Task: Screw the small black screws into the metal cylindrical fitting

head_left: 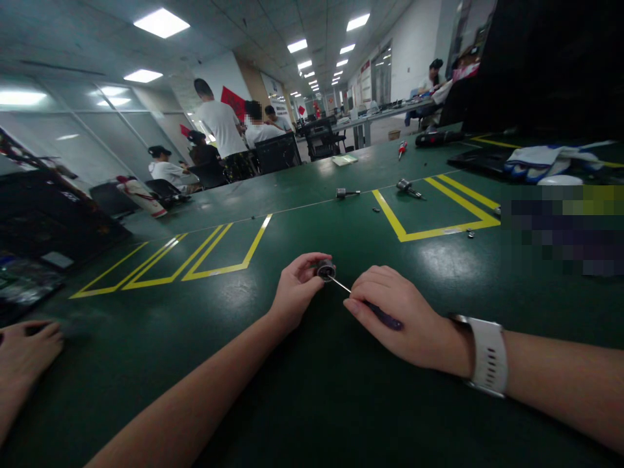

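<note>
Low down and closest, see the left arm. At its end, find the left hand, curled nearly closed, with a small round metal part pinched by its rim over the green table. Looks hard, stiff and a bit heavy for its size, perhaps slippery; best to grip round the outside, away from the hole. Next, see the thin screwdriver, tip at that hole, then the right hand, wrapped round the purple handle
</note>
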Demonstrator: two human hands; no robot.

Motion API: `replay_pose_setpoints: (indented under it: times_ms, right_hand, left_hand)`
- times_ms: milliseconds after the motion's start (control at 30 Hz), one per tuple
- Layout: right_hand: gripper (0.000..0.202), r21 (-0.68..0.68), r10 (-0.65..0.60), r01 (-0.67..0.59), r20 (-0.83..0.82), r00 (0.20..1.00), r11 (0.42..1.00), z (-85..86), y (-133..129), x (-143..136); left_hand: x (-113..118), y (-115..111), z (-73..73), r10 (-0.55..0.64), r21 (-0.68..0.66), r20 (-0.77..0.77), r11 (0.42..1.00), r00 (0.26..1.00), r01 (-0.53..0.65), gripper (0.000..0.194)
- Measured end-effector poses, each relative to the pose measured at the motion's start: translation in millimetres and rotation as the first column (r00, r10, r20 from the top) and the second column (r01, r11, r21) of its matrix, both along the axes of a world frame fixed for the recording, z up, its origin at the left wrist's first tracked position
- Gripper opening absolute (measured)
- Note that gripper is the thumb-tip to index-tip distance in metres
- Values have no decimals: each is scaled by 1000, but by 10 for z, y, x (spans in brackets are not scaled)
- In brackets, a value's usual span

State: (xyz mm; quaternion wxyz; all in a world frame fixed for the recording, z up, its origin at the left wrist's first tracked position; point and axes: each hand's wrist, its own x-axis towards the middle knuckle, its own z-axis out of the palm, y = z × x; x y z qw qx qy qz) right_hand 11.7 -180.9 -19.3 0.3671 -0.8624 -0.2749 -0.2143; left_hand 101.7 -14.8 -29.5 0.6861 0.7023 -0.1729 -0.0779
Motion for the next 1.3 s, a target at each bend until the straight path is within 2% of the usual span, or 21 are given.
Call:
replay_pose_setpoints:
  times_ms: [67,133,233,333,533,600,733,800,900,1000,1133,1200,1300]
  right_hand:
    - [20,42,-20,19,7,1000,999,-5,-7,8]
    - [21,75,-44,45,-13,999,996,-10,-13,20]
    - [22,139,-55,65,-75,996,988,-11,-23,36]
    - [21,200,-18,39,-105,994,979,-3,-31,37]
    - [21,279,54,-32,-72,996,960,16,-39,16]
    - [20,298,65,-45,-56,996,954,20,-43,7]
    - [13,314,69,-43,-71,995,948,24,-43,-10]
    - [11,306,67,-34,-99,993,951,22,-38,-11]
    - [9,299,65,-25,-125,990,954,14,-34,2]
    - [9,313,47,-5,-126,991,950,4,-42,13]
    - [11,338,67,-27,-110,992,941,0,-60,1]
    - [12,329,95,-55,-107,990,943,4,-63,-9]
    - [11,296,128,-89,-114,985,951,10,-53,-7]
  left_hand:
    - [26,8,-25,-4,48,28,999,1000,2,43]
    - [55,27,-42,-9,122,105,993,994,-3,45]
    - [99,75,-35,-33,280,306,958,951,-57,40]
    - [127,126,-3,-53,402,478,901,877,-165,37]
    - [130,143,9,-127,510,634,810,763,-289,20]
    - [127,130,-2,-118,516,639,799,761,-310,23]
    - [118,112,-12,-70,532,487,814,871,-232,31]
    - [112,110,-8,-74,532,437,825,896,-191,32]
    - [111,120,-7,-118,540,477,821,871,-184,24]
    - [122,134,-18,-158,539,576,811,802,-227,15]
    - [133,132,-31,-195,481,655,852,730,-204,19]
    - [129,124,-35,-204,473,647,863,735,-177,17]
    - [114,115,-45,-218,501,613,850,759,-161,18]
